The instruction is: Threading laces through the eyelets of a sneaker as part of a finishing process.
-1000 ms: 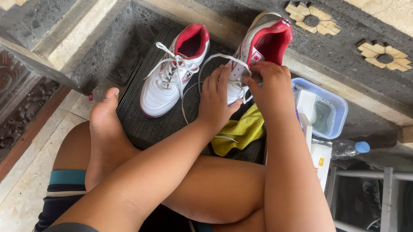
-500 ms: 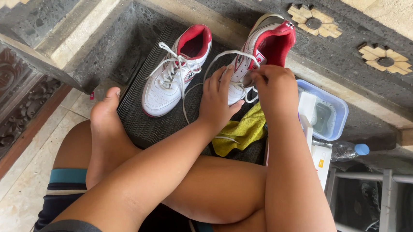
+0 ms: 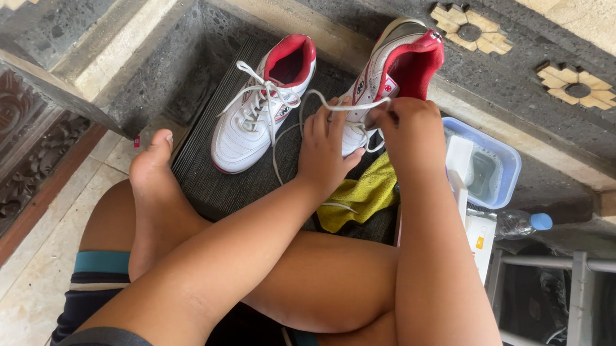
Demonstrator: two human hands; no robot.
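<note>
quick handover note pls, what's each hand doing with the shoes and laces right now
Left hand: fingers against the right-hand shoe, at its laces.
Right hand: grip pinched on the white lace, pulled taut across to the left hand.
The other shoe lies on the dark mat, laces loose.
A yellow cloth lies under the wrists; a blue tub sits to the right.
Done: lace partly threaded. Left: both shoes untied.

I see the right-hand sneaker [image 3: 394,74], white with a red lining, propped upright on the dark mat, its white lace [image 3: 342,104] pulled taut (partly hidden).
</note>
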